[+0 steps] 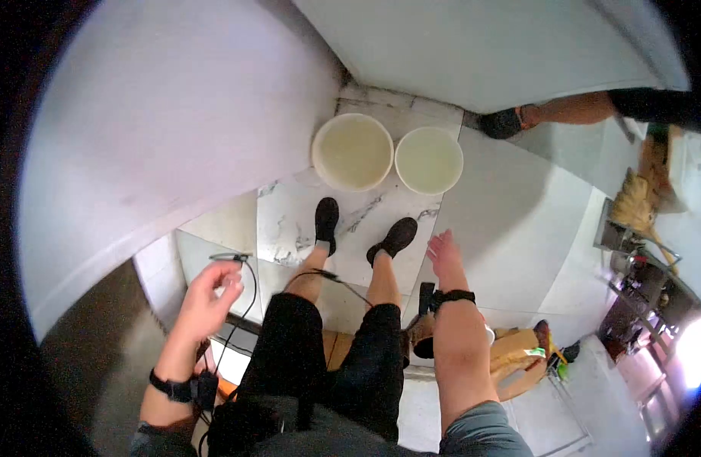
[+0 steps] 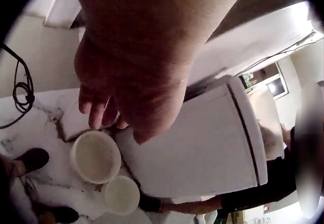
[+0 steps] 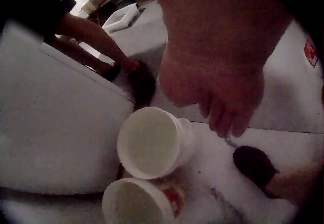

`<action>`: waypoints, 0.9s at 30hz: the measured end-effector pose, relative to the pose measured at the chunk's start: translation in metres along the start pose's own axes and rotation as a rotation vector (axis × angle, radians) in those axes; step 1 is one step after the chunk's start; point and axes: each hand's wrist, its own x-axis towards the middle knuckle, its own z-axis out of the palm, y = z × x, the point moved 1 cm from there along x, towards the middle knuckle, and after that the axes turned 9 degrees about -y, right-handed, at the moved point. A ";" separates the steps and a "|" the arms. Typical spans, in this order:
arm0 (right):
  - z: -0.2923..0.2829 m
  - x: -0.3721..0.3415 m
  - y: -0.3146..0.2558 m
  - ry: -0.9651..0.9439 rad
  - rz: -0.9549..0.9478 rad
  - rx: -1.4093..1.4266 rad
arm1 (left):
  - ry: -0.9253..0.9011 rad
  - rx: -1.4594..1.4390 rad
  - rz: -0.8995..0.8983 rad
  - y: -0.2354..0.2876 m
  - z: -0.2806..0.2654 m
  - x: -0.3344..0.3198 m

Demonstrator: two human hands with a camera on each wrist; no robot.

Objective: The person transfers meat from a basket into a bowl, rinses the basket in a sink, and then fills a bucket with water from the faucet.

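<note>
Two round white buckets stand side by side on the marble-patterned floor, a wider left bucket [image 1: 353,152] and a smaller right bucket [image 1: 429,161]. Pale, cloudy liquid shows inside both. My left hand [image 1: 208,298] hangs out to the left, its fingers loosely bent and nothing in them. A thin black cable [image 1: 253,293] runs close by its fingertips in the head view; the left wrist view shows the cable [image 2: 23,95] apart from the hand. My right hand [image 1: 445,255], held below and right of the smaller bucket, has relaxed fingers and holds nothing.
White panels [image 1: 190,99] rise on the left and behind the buckets. Another person's leg [image 1: 568,111] reaches in at the far right. My shoes [image 1: 396,238] are just in front of the buckets. A broom head [image 1: 632,202] and cluttered shelving stand along the right side.
</note>
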 end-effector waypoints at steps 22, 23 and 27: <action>-0.018 0.179 -0.085 0.141 -0.489 0.300 | -0.322 0.022 -0.188 -0.045 0.076 0.134; -0.021 0.177 -0.091 0.199 -0.585 0.283 | -0.342 0.013 -0.196 -0.046 0.075 0.134; -0.004 0.144 -0.129 0.217 -0.736 -0.024 | -0.380 0.070 -0.174 -0.046 0.074 0.134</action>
